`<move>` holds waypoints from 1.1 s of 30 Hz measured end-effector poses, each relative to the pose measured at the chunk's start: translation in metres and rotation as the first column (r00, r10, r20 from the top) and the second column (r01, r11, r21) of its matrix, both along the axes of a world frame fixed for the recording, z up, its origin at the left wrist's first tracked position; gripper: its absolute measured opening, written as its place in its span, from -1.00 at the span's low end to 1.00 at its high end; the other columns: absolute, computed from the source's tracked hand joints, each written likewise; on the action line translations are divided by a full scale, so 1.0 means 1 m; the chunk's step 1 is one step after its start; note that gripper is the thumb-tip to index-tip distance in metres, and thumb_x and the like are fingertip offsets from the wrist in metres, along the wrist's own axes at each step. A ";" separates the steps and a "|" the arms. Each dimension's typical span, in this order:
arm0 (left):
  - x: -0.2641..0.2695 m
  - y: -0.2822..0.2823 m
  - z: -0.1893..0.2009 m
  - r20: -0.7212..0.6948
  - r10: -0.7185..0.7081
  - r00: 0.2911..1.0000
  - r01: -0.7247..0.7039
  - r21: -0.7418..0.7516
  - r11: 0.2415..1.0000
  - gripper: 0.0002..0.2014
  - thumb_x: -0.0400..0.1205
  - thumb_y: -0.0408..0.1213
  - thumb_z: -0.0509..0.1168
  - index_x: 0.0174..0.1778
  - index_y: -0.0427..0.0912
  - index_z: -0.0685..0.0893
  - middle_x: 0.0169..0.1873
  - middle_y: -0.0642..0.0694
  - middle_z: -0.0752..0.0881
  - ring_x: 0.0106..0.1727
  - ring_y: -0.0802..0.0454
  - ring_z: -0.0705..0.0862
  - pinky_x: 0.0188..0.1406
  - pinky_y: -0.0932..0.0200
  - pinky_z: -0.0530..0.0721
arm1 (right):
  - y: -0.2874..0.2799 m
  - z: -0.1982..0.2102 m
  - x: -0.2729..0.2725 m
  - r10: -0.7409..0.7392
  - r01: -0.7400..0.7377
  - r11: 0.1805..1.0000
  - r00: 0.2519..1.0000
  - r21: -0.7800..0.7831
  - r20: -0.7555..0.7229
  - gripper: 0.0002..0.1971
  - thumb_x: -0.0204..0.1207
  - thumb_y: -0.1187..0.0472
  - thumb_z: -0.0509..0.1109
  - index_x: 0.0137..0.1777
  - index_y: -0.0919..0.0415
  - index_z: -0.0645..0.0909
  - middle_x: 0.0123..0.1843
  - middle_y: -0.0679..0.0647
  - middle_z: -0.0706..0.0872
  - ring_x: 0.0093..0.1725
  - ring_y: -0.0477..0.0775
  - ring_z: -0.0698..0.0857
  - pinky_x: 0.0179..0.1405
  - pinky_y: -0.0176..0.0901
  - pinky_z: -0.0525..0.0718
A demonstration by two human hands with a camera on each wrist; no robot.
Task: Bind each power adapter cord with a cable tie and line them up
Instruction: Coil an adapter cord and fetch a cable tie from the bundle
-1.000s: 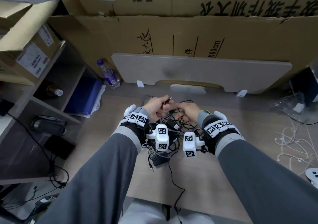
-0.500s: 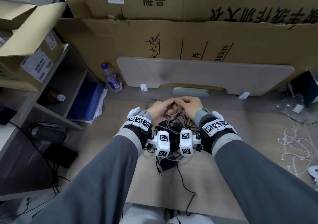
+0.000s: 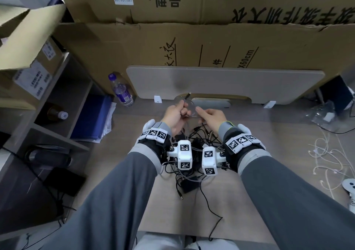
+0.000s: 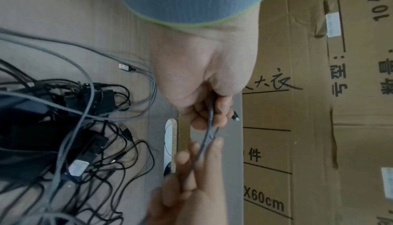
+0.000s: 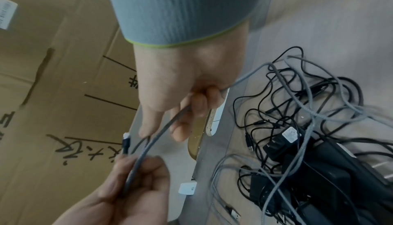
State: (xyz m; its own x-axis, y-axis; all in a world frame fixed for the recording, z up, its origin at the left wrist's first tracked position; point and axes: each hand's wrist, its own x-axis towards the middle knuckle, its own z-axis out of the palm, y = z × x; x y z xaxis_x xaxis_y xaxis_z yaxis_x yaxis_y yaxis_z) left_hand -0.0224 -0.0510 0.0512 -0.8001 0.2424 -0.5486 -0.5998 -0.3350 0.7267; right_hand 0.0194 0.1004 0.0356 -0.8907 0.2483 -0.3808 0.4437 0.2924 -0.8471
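A grey braided cord (image 3: 189, 109) is stretched between my two hands above the back of the desk. My left hand (image 3: 181, 111) grips it near its end, and the plug tip (image 3: 187, 96) sticks up past the fingers. In the left wrist view the cord (image 4: 210, 117) runs through that fist. My right hand (image 3: 201, 113) pinches the same cord (image 5: 161, 131) a short way along. The rest of the cord drops into a tangled pile of black power adapters and cords (image 3: 192, 146) under my wrists. One black adapter (image 3: 189, 185) lies nearest to me. No cable tie shows.
A grey panel (image 3: 221, 82) stands at the back against cardboard boxes (image 3: 192, 44). A water bottle (image 3: 121, 91) is at the back left, beside a shelf unit (image 3: 57, 115). Loose white cables (image 3: 326, 159), a white controller (image 3: 349, 190) and a plastic bag (image 3: 322, 115) lie on the right.
Both hands have lifted away from the pile toward the back panel and drawn a little apart. The cord's plug end now pokes out above my left hand.
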 end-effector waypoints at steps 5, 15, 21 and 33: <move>-0.015 0.003 0.003 -0.050 0.083 0.995 -0.089 -0.141 0.986 -0.70 0.79 -0.28 0.08 -0.23 -0.26 0.55 -0.76 0.07 0.25 -0.69 0.11 0.33 -0.44 0.21 0.39 | 0.009 -0.006 0.008 0.178 -0.177 0.984 0.983 -0.010 0.052 -0.71 0.54 -0.15 0.45 -0.05 0.06 0.81 -0.27 -0.01 0.74 -0.51 -0.17 0.44 -0.48 -0.37 0.41; -0.067 -0.039 0.026 -0.208 0.214 0.955 -0.272 -0.314 0.909 -0.70 0.77 -0.26 0.09 -0.19 -0.21 0.65 -0.70 0.09 0.36 -0.70 0.16 0.36 -0.58 0.26 0.40 | 0.051 -0.023 0.043 0.244 -0.314 0.944 0.871 0.100 0.427 -0.53 0.37 -0.35 0.48 0.01 0.03 0.84 -0.10 0.00 0.78 -0.08 0.02 0.74 0.01 -0.23 0.65; -0.037 -0.022 -0.008 -0.207 0.045 0.977 -0.141 -0.476 0.868 -0.72 0.68 -0.34 0.21 -0.35 -0.17 0.68 -0.73 0.12 0.50 -0.67 0.19 0.43 -0.63 0.32 0.37 | 0.031 0.001 0.023 0.230 -0.226 0.973 0.923 -0.048 0.310 -0.43 0.45 -0.33 0.40 -0.03 0.22 0.83 -0.40 0.02 0.64 -0.57 -0.08 0.37 -0.44 -0.28 0.42; -0.018 -0.007 -0.004 -0.205 0.021 0.979 -0.082 -0.293 0.953 -0.72 0.79 -0.30 0.10 -0.13 -0.27 0.66 -0.38 -0.02 0.82 -0.67 0.15 0.32 -0.55 0.24 0.34 | 0.006 -0.013 0.026 0.415 -0.267 0.879 0.837 -0.396 0.356 -0.72 0.59 0.03 0.46 0.22 0.14 0.69 -0.15 0.05 0.82 -0.37 -0.07 0.59 -0.39 -0.35 0.63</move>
State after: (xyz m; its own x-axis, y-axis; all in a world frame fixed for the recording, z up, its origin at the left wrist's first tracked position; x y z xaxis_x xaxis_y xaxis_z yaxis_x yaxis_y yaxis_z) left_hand -0.0399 -0.0579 0.0468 -0.9066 0.0477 -0.4194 -0.4221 -0.1113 0.8997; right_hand 0.0453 0.1064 0.0223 -0.6302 -0.2415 -0.7379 0.6977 0.2410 -0.6747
